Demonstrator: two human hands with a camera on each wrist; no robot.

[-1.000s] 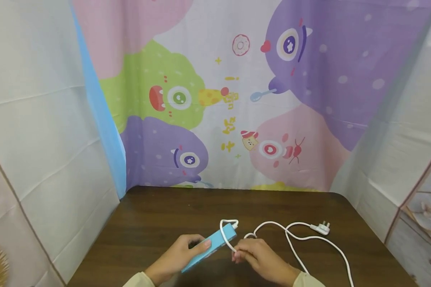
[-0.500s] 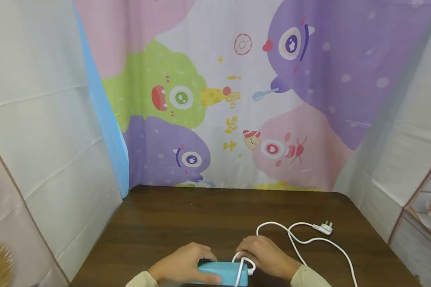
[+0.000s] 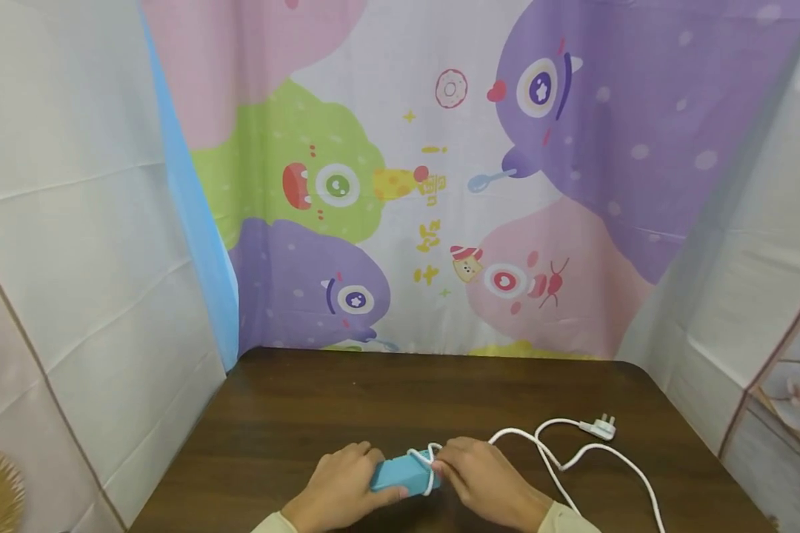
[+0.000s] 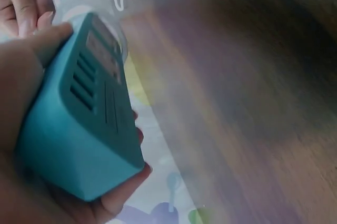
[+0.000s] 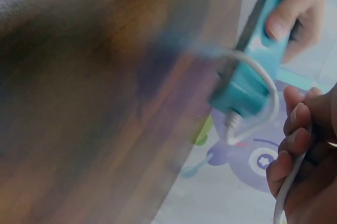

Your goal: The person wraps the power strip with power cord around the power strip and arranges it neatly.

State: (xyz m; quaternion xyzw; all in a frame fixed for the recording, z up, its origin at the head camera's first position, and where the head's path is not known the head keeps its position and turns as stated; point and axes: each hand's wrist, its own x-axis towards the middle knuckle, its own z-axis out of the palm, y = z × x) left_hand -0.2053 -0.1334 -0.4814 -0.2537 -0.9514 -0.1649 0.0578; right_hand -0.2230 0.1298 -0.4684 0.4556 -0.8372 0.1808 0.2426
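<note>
A blue power strip (image 3: 398, 477) is in my left hand (image 3: 336, 488), which grips it with the thumb along one side. Slots and a flat printed face show on the strip (image 4: 87, 103) in the left wrist view. Its white cord (image 3: 430, 481) loops round the end nearer my right hand (image 3: 490, 481). That hand pinches the cord close to the strip. In the right wrist view, the cord (image 5: 288, 187) runs along the right hand's curled fingers, and a ribbed cord collar (image 5: 232, 120) juts from the strip's end.
The rest of the cord trails in curves over the dark wooden table (image 3: 320, 400), to the right of my hands. At its end lies a white plug (image 3: 603, 427), prongs up. A cartoon-print curtain (image 3: 433, 311) hangs behind the table.
The strip's near-cord end dipped toward me, then came up again, turned more level. Its cord now wraps closer round that end. My right hand keeps hold of the cord throughout.
</note>
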